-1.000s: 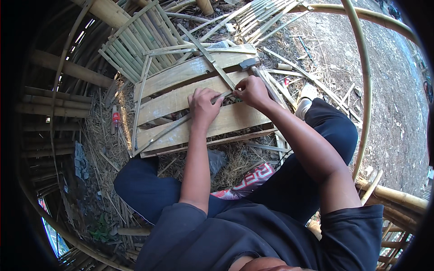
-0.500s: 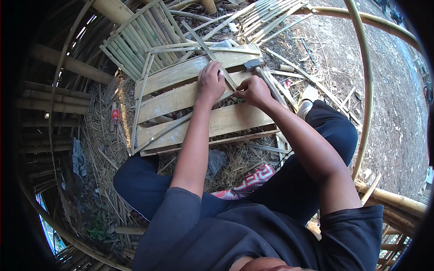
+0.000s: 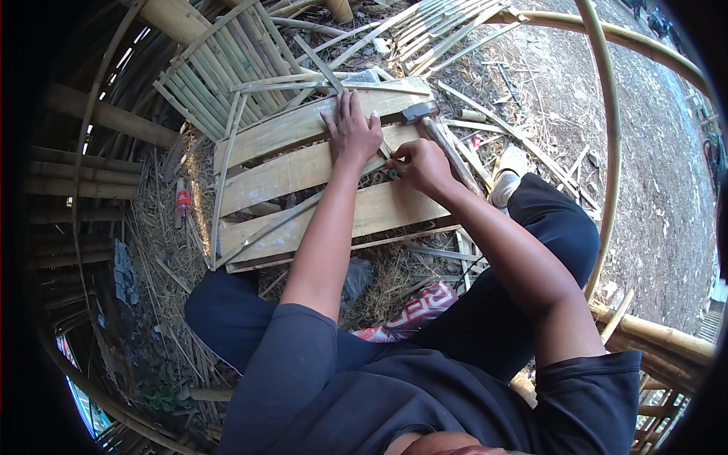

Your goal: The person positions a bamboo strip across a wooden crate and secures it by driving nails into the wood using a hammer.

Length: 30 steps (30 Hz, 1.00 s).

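A thin bamboo strip (image 3: 324, 70) lies slantwise across pale wooden planks (image 3: 265, 182) set side by side with gaps. My left hand (image 3: 353, 130) rests on the strip and the planks, fingers spread and palm down, hiding the strip's middle. At the strip's near end, my right hand (image 3: 425, 163) is closed in a pinch; its fingertips are partly hidden. Just right of that hand a hammer (image 3: 420, 113) leans at the planks' right edge, head at the far side. Another strip (image 3: 277, 222) crosses the planks under my left forearm.
Slatted bamboo panels (image 3: 220, 68) stand beyond the planks. A bottle with a red label (image 3: 182, 199) is on the straw-strewn ground at left. A curved bamboo pole (image 3: 616, 136) arches at right, near my shoe (image 3: 512, 162). Offcuts of bamboo lie around the planks.
My left hand has flattened out, its fingers spreading over the strip. My right hand stays pinched at the strip's near end. The whole view has shifted slightly.
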{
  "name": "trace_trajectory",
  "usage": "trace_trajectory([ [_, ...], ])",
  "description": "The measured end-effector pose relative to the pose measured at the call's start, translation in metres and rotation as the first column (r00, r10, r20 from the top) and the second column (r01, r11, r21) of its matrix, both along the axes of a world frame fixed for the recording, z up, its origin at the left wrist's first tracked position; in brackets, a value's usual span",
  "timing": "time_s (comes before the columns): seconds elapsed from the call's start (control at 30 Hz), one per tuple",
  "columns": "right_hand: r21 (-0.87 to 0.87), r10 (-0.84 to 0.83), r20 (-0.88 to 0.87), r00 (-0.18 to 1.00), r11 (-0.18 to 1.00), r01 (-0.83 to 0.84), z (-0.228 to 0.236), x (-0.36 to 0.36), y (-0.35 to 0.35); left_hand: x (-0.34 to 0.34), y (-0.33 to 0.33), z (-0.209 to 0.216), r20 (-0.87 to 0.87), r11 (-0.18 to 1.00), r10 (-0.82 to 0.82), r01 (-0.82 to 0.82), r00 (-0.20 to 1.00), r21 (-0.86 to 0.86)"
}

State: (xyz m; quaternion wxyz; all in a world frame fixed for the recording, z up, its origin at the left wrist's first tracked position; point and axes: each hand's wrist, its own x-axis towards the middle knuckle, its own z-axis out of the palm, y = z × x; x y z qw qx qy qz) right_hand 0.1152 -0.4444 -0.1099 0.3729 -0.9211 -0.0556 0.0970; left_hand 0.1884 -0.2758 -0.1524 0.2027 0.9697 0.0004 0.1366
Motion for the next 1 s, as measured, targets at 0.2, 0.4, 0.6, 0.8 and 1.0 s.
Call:
trace_trajectory([
  [0.2, -0.187, 0.053, 0.15, 0.987, 0.982, -0.024, 0.027, -0.002, -0.01, 0.0, -0.005, -0.001, -0.078, 0.994, 0.05, -0.042, 0.996, 0.105],
  [0.4, -0.637, -0.092, 0.346, 0.934, 0.708, 0.306, 0.033, -0.017, -0.04, -0.003, -0.001, -0.004, -0.04, 0.981, 0.074, -0.066, 0.996, 0.183],
  [0.6, -0.441, -0.156, 0.134, 0.979, 0.875, 0.2, 0.009, -0.013, -0.073, -0.001, -0.012, 0.0, -0.055, 0.997, 0.03, -0.026, 0.998, 0.076],
  [0.8, -0.347, -0.237, -0.114, 0.965, 0.92, 0.185, 0.085, -0.01, -0.063, 0.001, 0.007, 0.003, -0.033, 0.992, 0.007, -0.011, 0.999, -0.129],
  [1.0, -0.026, -0.249, -0.334, 0.909, 0.966, 0.256, 0.078, -0.015, -0.075, 0.001, -0.011, 0.005, 0.012, 0.996, 0.072, -0.072, 0.997, 0.044],
])
